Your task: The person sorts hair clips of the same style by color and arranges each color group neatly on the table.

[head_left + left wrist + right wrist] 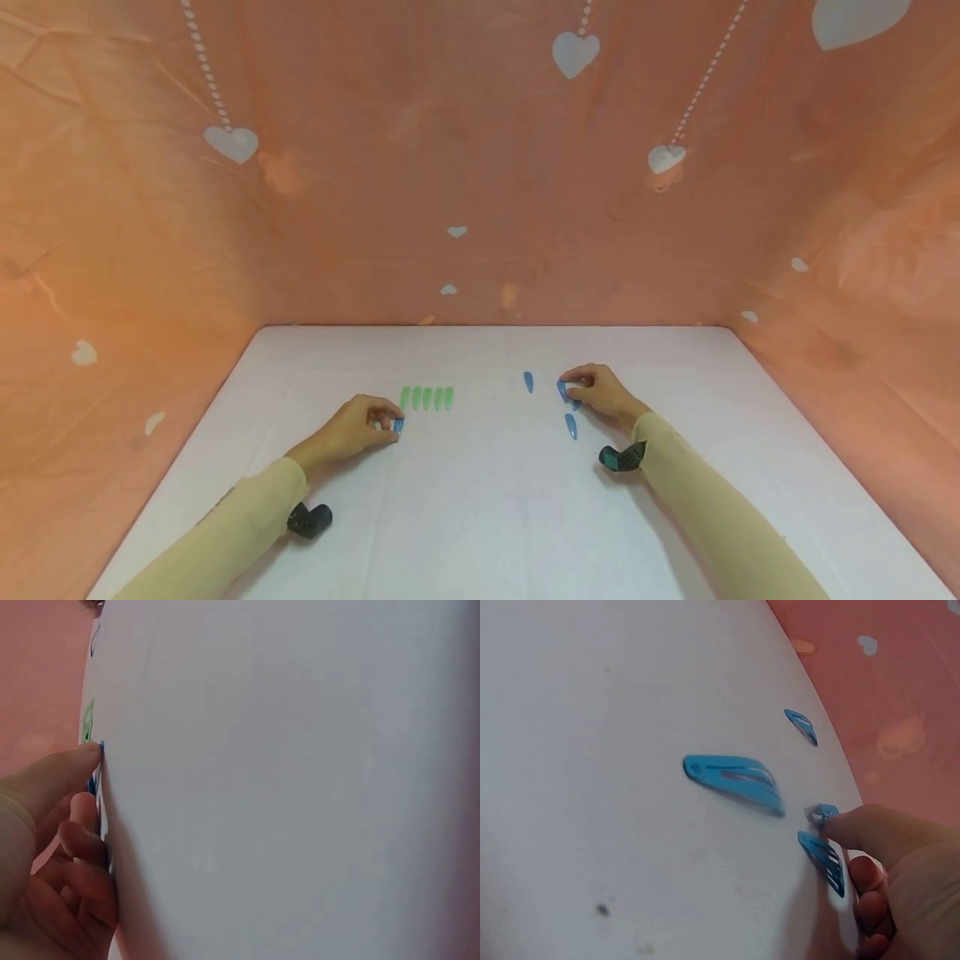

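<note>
Though thin — glossy blue clips (399,424) in left hand (351,427) and right hand (603,393)

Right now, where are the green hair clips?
In the head view, the five green snap hair clips lie left of centre on the white tabletop, just right of the left hand.

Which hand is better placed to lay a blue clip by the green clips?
Probably the left hand: it pinches a blue clip near the green clips; the right hand is farther.
</note>
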Demonstrator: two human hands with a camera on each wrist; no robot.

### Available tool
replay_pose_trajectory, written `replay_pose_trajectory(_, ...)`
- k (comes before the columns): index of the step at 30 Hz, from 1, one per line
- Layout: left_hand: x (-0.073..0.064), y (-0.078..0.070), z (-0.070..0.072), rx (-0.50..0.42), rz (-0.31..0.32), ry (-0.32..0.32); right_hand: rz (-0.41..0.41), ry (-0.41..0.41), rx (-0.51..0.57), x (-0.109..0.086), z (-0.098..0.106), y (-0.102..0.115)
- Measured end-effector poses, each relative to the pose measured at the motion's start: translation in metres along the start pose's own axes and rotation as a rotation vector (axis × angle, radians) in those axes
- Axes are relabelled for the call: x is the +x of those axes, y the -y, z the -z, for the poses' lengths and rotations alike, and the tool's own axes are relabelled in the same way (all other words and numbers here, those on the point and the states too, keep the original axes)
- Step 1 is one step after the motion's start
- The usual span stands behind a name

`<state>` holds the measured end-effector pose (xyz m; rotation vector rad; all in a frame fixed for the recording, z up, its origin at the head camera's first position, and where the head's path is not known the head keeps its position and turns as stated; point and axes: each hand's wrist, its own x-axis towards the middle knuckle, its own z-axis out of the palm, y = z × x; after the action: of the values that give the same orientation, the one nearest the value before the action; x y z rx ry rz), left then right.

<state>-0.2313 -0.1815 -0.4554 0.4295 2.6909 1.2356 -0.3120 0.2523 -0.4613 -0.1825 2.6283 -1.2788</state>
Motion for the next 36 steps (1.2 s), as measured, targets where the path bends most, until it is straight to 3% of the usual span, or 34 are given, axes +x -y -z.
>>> replay_pose_trajectory(12,0.001,0.0,0.005,-0.085,0.009,0.076,0.002,0.0,-0.018,0.0,-0.001,-0.001)
replay_pose_trajectory(17,0.0,0.001,0.005,-0.095,0.026,0.074,0.029,0.001,-0.011,-0.003,0.0,0.0)
replay_pose_trajectory(28,0.002,0.0,0.003,-0.087,0.014,0.061,0.014,0.018,0.146,-0.003,0.011,0.002)
replay_pose_trajectory(36,-0.001,-0.003,0.002,-0.098,0.055,0.055,0.015,-0.061,0.168,-0.005,0.01,0.016)
